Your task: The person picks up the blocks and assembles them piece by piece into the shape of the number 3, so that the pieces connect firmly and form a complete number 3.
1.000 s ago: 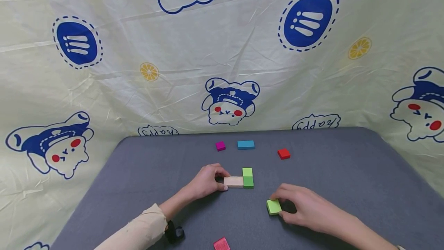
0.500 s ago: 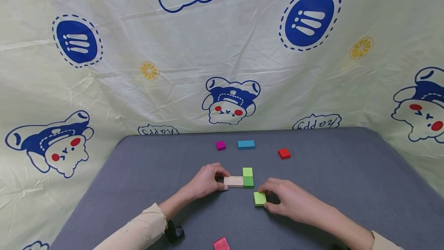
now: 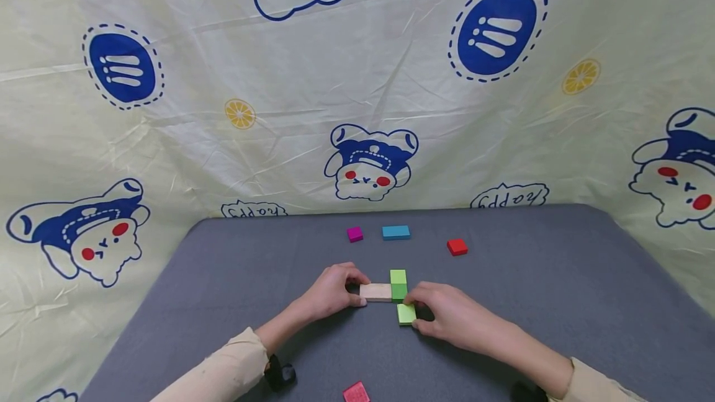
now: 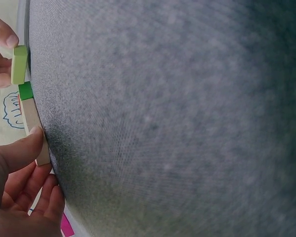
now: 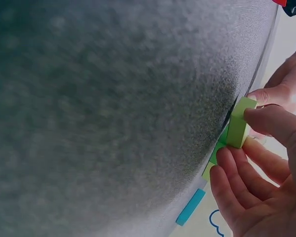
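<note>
My left hand [image 3: 337, 290] pinches the left end of a plain wooden block [image 3: 377, 293] lying flat on the grey table. Against that block's right end sits a dark green block [image 3: 399, 292], and a light green block [image 3: 398, 276] adjoins its far side. Between thumb and fingers, my right hand [image 3: 449, 314] holds another light green block [image 3: 406, 314], just on the near side of the dark green one. In the right wrist view the held light green block [image 5: 240, 122] partly covers the dark green block behind it.
Toward the back of the grey table [image 3: 268, 253] lie a magenta block [image 3: 355, 234], a blue block [image 3: 396, 232] and a red block [image 3: 457, 247]. A pinkish-red block [image 3: 357, 391] lies at the near edge of view. Behind the table hangs a printed cloth [image 3: 290, 79].
My right hand has moved left and slightly away from me, bringing the light green block close to the dark green one. The left hand stays on the wooden block.
</note>
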Demonstrator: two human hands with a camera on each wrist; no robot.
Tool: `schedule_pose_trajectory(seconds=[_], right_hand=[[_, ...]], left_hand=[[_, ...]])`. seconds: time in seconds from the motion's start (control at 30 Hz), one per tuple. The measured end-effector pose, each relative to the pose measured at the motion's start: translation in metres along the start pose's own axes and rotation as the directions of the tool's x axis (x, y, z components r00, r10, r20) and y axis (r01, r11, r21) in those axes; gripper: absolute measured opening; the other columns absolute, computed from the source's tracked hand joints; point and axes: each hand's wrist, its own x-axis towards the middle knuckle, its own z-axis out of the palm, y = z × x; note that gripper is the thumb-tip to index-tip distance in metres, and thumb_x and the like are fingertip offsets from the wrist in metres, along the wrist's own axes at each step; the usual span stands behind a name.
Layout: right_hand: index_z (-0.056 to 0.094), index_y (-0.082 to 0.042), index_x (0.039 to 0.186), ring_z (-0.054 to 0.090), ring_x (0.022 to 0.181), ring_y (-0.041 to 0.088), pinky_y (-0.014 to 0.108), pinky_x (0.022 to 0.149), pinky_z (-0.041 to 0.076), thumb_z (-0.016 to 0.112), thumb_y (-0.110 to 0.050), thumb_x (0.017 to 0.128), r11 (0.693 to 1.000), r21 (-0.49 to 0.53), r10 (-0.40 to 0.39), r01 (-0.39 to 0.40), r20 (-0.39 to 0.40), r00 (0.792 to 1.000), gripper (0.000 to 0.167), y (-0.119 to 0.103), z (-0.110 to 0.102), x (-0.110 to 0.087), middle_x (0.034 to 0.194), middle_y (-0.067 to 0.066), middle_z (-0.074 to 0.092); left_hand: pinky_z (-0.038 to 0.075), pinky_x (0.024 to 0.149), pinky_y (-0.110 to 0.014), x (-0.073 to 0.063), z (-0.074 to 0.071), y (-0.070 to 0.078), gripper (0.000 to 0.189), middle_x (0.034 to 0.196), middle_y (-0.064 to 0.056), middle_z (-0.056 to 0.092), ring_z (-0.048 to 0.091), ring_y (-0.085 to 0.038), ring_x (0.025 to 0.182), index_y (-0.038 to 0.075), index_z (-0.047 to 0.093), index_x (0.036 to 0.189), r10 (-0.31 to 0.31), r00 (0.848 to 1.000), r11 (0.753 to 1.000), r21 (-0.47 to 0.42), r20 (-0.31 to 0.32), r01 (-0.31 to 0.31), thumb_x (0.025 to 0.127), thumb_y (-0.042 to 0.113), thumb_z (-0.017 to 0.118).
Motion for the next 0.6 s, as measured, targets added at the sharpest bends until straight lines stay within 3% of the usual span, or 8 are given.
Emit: schedule_pose_trajectory(seconds=[0.6], right_hand=[[0.071,-0.017,0.108,0.052,0.083,0.009,0.031,0.072,0.048,0.081,-0.023,0.081,1.000,-0.006,0.013,-0.013,-0.017,1.000,0.029,-0.0027,0.0042,0.0024,0.094,-0.011,0.057]], left_hand=[[0.047,0.080,-0.029,0.0006,0.0006,-0.0018,0.026,0.092,0.003,0.062,0.058,-0.014,0.087,0.008,0.075,0.104,-0.011,1.000,1.000,0.006,-0.002,0.011,0.080,0.006,0.081]])
